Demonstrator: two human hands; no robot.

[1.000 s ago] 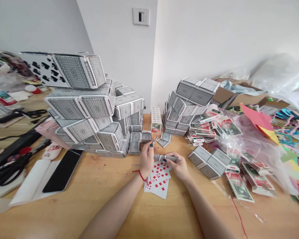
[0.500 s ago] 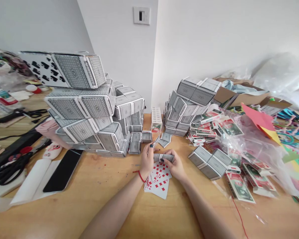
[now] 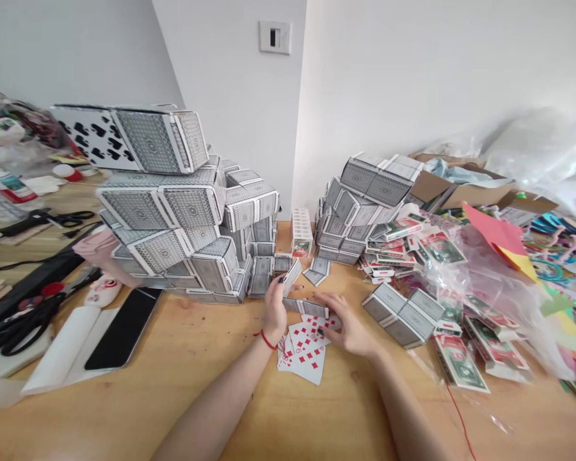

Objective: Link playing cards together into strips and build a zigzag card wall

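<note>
I'm seeing loose cards (image 3: 308, 363) lying mid-worktop (image 3: 249, 422), folded card strip (image 3: 307, 307) just behind them. Phone (image 3: 123, 330)'s lying left, in front of the large block stack (image 3: 173, 208); scissors (image 3: 26, 320) are lying further left. Smaller stack (image 3: 365, 208)'s standing rear right, cartons (image 3: 439, 246) lying heaped right of it.

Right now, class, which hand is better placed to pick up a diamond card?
Probably the right hand: it is open by the diamond cards, while the left hand grips a card piece.

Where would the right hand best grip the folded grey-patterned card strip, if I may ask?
I'd probably pinch the card strip by its right end, front and back, coming from the right: it stands thin and edge-up, while the left hand holds the other end.
</note>
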